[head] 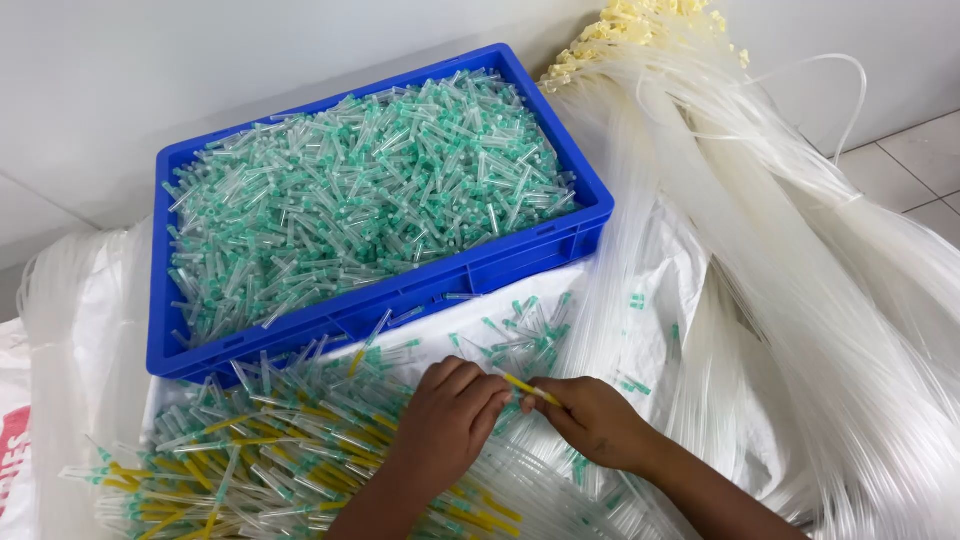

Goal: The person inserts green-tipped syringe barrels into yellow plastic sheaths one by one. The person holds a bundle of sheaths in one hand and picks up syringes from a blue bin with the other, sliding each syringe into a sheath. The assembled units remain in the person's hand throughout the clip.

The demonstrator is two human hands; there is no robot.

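Note:
My left hand [445,415] and my right hand [592,420] meet over a white sheet. Together they pinch a thin yellow tube [528,388] by its two ends, the left fingertips at its upper end and the right thumb and finger at its lower end. Under my left hand lies a heap of clear caps with green ends mixed with yellow tubes [270,450]. A few loose green-tipped caps [525,325] are scattered just beyond my fingers.
A blue plastic crate [400,300] heaped with clear green-tipped caps stands at the back against a white wall. A big bundle of long translucent white tubes [800,300] runs down the right side, its yellowish ends [640,25] at the top. Tiled floor shows far right.

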